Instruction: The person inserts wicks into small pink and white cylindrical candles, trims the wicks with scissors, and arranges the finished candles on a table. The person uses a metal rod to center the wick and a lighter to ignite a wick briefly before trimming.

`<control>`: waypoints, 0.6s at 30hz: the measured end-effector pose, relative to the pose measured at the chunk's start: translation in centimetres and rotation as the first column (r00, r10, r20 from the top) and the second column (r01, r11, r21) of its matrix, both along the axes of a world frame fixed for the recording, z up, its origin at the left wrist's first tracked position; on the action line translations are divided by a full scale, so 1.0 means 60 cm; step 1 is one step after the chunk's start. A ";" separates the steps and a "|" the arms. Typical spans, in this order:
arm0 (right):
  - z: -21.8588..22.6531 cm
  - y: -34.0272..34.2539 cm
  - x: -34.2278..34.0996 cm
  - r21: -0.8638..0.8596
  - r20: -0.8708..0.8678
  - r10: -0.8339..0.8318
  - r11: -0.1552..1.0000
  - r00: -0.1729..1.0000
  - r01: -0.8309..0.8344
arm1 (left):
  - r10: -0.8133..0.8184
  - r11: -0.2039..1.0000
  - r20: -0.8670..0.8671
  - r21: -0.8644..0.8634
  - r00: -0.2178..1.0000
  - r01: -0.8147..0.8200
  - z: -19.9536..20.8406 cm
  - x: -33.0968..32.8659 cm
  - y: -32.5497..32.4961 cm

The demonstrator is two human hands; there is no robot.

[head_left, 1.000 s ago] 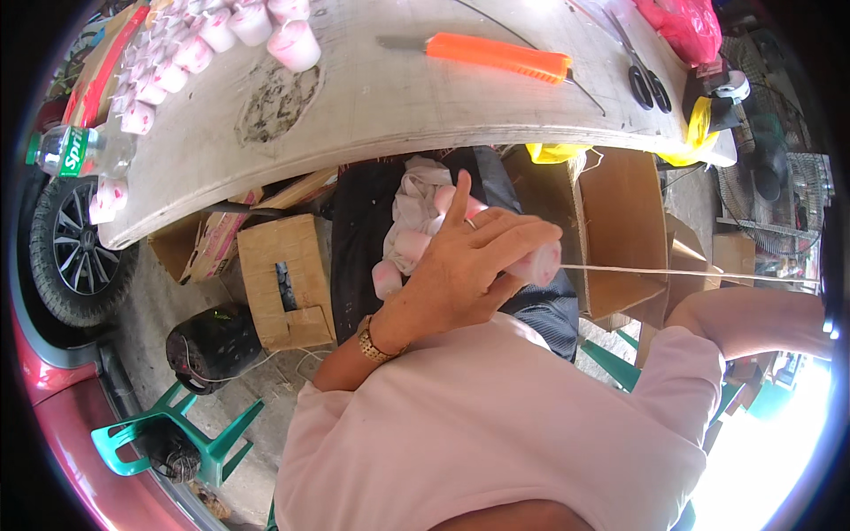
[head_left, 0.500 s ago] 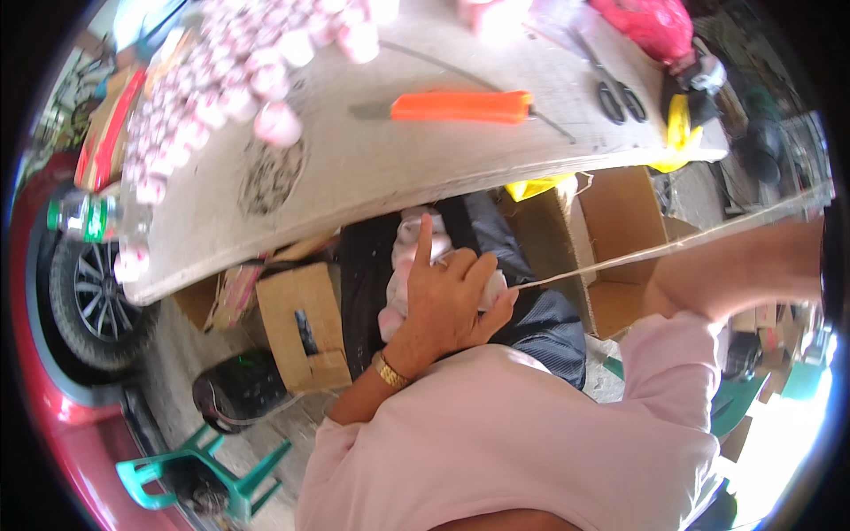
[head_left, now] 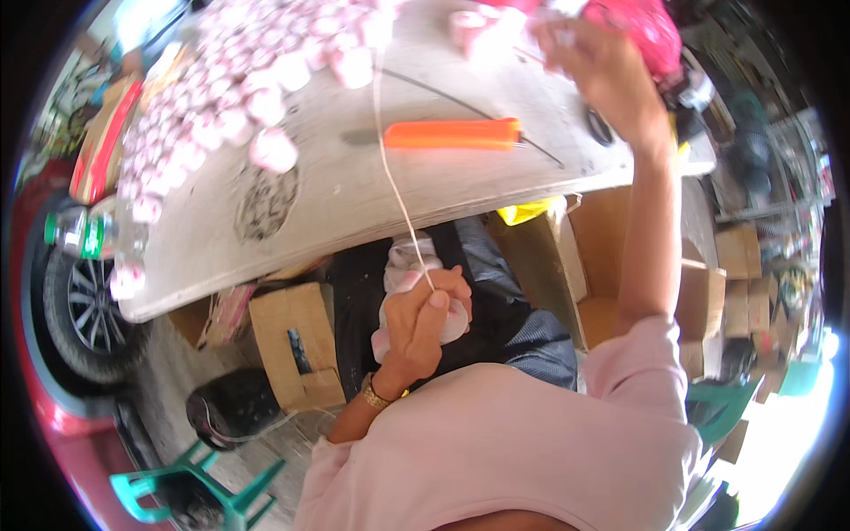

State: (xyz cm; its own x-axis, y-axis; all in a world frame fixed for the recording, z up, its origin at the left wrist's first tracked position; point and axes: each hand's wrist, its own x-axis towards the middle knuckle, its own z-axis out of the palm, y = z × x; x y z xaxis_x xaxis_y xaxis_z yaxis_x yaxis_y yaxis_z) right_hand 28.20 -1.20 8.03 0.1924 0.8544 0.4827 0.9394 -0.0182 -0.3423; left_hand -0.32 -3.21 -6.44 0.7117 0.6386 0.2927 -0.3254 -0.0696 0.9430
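Note:
My left hand (head_left: pixel 421 319), with a gold watch at its wrist, is closed over my lap. Its thumb and fingers pinch a thin pale string (head_left: pixel 390 168), which rises over the table's near edge toward the top of the view. Under and around that hand lies a bundle of lumpy white-and-pink pieces (head_left: pixel 398 265) on dark cloth. My right hand (head_left: pixel 598 66) is raised over the far right of the table, beside a pink plastic bag (head_left: pixel 642 35). Motion smears its fingers, so its hold is unclear.
On the pale table (head_left: pixel 328 195) lie an orange-handled knife (head_left: pixel 452 134), a thin dark rod (head_left: pixel 434 91) and many pink-white pieces (head_left: pixel 266 106). Scissors (head_left: pixel 599 126) are partly covered by my right arm. Cardboard boxes (head_left: pixel 297 341), a green stool (head_left: pixel 199 482) and a red car (head_left: pixel 75 451) stand around.
My right arm has swung from the far right side up over the table. The string now runs upward instead of rightward. My left hand has turned and closed its fingers.

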 end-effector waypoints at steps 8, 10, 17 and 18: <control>-0.133 0.045 -0.128 0.038 0.360 0.253 0.958 0.898 -0.285 | 0.073 0.976 0.133 -0.211 0.988 -0.044 0.058 -0.015 0.035; -0.134 0.052 -0.142 0.070 0.382 0.212 0.964 0.899 -0.256 | 0.071 0.973 0.158 -0.228 0.985 -0.034 0.066 -0.018 0.042; -0.096 -0.027 -0.150 0.122 -0.098 0.293 0.952 0.951 -0.281 | 0.119 0.968 0.204 -0.241 0.972 -0.068 0.064 -0.024 0.062; -0.091 -0.051 -0.152 0.086 -0.191 0.331 0.943 0.924 -0.320 | 0.156 0.975 0.188 -0.188 0.970 -0.121 0.060 -0.021 0.065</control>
State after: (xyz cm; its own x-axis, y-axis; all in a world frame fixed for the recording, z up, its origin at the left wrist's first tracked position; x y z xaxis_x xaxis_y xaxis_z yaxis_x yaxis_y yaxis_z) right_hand 19.10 -4.28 2.58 0.0047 0.8610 0.5087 0.8027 0.3001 -0.5154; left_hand -1.58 0.68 -2.85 0.5509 0.7804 0.2960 -0.5073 0.0315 0.8612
